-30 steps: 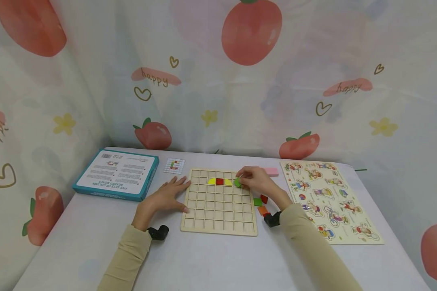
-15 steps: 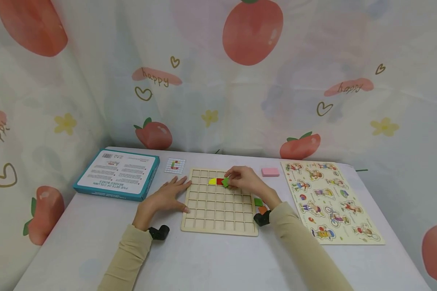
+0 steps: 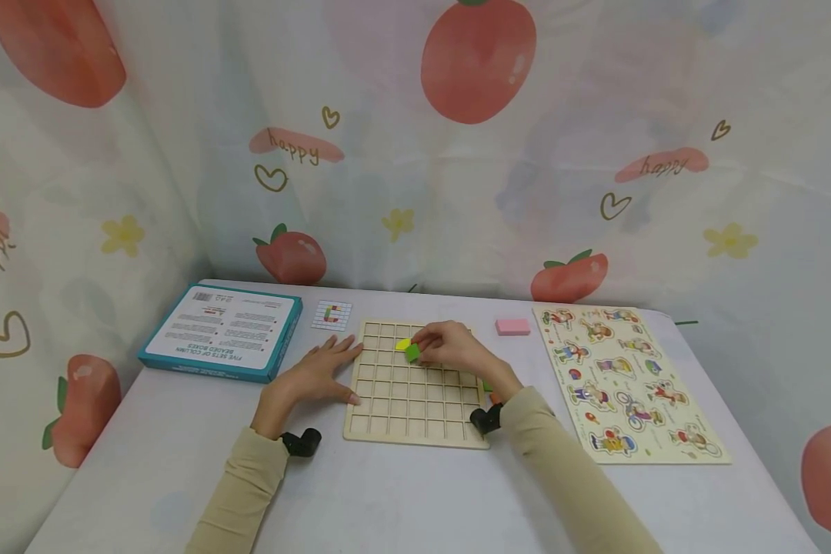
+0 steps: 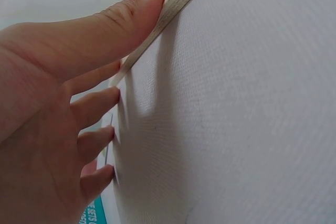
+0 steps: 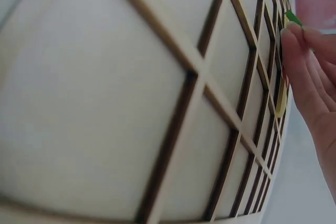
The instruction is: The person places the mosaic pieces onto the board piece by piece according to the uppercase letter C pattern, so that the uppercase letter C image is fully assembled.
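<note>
A wooden grid board (image 3: 415, 432) lies flat on the white table. My right hand (image 3: 455, 346) pinches a small green square tile (image 3: 412, 353) between thumb and fingertips, over the board's second row from the back. Just left of that tile a yellow rounded piece (image 3: 402, 344) sits in a cell. The red square and the other yellow piece are covered by my right hand in the head view; the right wrist view shows a yellow piece (image 5: 282, 100) below the fingers. My left hand (image 3: 313, 374) rests with spread fingers at the board's left edge, its thumb (image 4: 142, 11) on the rim.
A teal-edged box (image 3: 215, 331) lies at the left, beside a small pattern card (image 3: 332, 315). A pink block (image 3: 512, 327) and a picture puzzle board (image 3: 679, 400) are at the right. An orange tile (image 3: 495, 398) shows partly behind my right wrist.
My right hand has moved left across the board with the green tile, from its right side past the red square to the left yellow piece. My left hand has stayed in place.
</note>
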The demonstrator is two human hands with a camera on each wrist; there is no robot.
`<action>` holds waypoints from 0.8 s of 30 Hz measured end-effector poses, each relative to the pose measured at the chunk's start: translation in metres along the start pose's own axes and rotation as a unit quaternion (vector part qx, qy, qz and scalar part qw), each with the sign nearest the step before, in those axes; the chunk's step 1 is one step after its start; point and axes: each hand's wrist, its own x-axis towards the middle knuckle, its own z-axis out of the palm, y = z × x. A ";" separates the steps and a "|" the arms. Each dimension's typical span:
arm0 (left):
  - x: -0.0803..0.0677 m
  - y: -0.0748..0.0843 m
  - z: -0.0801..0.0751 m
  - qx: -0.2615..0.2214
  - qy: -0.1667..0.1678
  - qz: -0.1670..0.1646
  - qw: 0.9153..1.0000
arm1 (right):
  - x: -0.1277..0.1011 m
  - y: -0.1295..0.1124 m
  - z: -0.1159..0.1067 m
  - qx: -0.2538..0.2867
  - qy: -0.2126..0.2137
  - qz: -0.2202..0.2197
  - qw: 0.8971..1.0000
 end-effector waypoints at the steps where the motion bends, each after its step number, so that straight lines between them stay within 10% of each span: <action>1: 0.000 0.000 0.000 0.000 0.000 0.000 1.000 | 0.001 -0.001 0.001 0.000 0.000 0.001 1.000; 24: 0.002 -0.003 0.000 0.004 -0.004 0.004 1.000 | 0.009 -0.009 0.015 -0.051 -0.022 -0.018 0.998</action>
